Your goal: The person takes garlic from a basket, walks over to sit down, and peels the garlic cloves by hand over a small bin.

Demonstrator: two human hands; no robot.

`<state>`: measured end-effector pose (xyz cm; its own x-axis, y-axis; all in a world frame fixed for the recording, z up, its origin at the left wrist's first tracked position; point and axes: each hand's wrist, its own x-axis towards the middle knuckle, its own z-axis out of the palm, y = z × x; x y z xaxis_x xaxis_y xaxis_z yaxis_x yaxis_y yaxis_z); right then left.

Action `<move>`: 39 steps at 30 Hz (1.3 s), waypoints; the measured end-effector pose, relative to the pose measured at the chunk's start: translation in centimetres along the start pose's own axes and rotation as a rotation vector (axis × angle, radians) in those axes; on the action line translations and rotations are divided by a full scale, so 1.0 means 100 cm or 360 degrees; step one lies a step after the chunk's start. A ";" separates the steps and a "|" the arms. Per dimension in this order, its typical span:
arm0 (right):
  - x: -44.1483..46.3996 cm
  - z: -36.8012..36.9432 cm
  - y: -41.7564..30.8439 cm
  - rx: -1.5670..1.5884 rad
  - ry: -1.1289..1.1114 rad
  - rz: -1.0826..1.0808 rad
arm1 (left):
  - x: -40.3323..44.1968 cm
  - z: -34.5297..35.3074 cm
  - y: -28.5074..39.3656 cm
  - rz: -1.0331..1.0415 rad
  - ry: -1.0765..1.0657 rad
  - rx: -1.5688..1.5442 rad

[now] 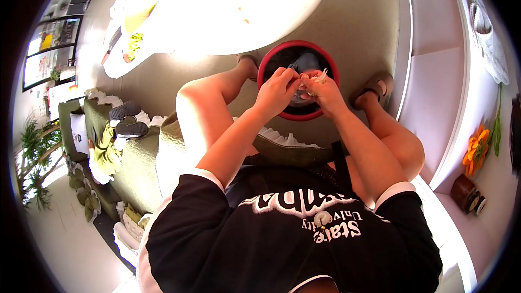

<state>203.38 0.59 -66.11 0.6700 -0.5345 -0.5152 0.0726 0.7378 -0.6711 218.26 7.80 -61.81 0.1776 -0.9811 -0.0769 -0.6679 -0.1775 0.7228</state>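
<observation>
Both hands meet over a bin (264, 65) with a red rim and a dark lining. My right hand (325, 93) is closed around a small bunch of pale, thin stalks (323, 75), whose ends stick out past the fingers. My left hand (278, 89) is pinched right beside it, fingertips against the right hand's fingers. What the left fingertips hold is too small to make out. Inside the bin, below the hands, lies greyish, plastic-like material (307, 62).
A white round table (293, 16), partly washed out by glare, stands ahead with food on it. A green sofa (135, 157) with a pair of dark-soled shoes (130, 119) is at left. A white cabinet (434, 76) runs along the right, near an orange flower (476, 150).
</observation>
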 end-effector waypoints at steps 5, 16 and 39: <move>-0.005 0.005 -0.007 0.0068 0.0005 0.0063 | -0.002 0.001 0.004 -0.0009 0.0003 0.0016; -0.007 0.004 -0.012 -0.0060 -0.0064 0.0095 | 0.006 -0.006 -0.029 0.0099 0.0224 0.0430; -0.006 0.006 -0.007 0.0279 -0.0146 0.0082 | 0.003 0.005 -0.015 0.0011 0.0147 -0.0104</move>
<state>203.32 0.63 -65.00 0.7402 -0.4601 -0.4903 0.1586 0.8281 -0.5376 218.98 7.78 -63.25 0.2411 -0.9704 -0.0101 -0.6211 -0.1623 0.7668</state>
